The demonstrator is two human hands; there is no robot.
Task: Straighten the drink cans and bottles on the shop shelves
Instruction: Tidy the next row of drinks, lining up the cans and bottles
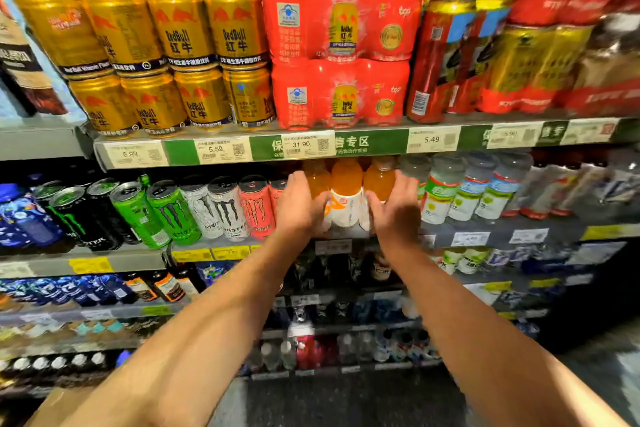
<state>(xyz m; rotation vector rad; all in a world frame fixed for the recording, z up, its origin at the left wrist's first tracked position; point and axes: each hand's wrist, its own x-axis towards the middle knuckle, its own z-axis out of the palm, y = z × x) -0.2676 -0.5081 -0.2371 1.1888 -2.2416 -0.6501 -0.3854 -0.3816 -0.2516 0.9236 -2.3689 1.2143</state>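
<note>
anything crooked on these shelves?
Yes. On the top shelf, one lower-row gold can shows its back label while its neighbours show logos. Both hands bracket the orange bottles, which stand upright.

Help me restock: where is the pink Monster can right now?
In the head view, the pink Monster can stands on the second shelf, left of centre, between the white Monster cans and the left hand.
</note>
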